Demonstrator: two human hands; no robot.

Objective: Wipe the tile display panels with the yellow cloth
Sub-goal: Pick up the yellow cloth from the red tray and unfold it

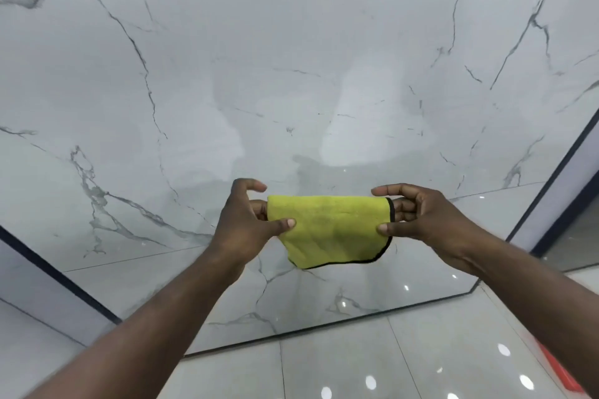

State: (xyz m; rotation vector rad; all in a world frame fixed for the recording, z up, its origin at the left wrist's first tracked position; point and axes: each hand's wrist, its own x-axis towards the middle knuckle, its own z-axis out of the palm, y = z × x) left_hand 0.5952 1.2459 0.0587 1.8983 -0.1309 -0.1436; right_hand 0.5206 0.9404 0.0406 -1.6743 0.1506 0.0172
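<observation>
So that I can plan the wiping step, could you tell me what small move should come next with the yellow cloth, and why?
Probably pass the yellow cloth into one hand and press it flat against the tile panel. The left hand and right hand each pinch one end, holding it folded and seemingly off the panel, so wiping contact has not begun.

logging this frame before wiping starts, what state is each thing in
yellow cloth: folded over, held up between both hands
left hand: pinches the cloth's left edge
right hand: pinches the cloth's right edge
tile panel: upright, glossy, no hand on it
floor: glossy, reflecting lights
</observation>
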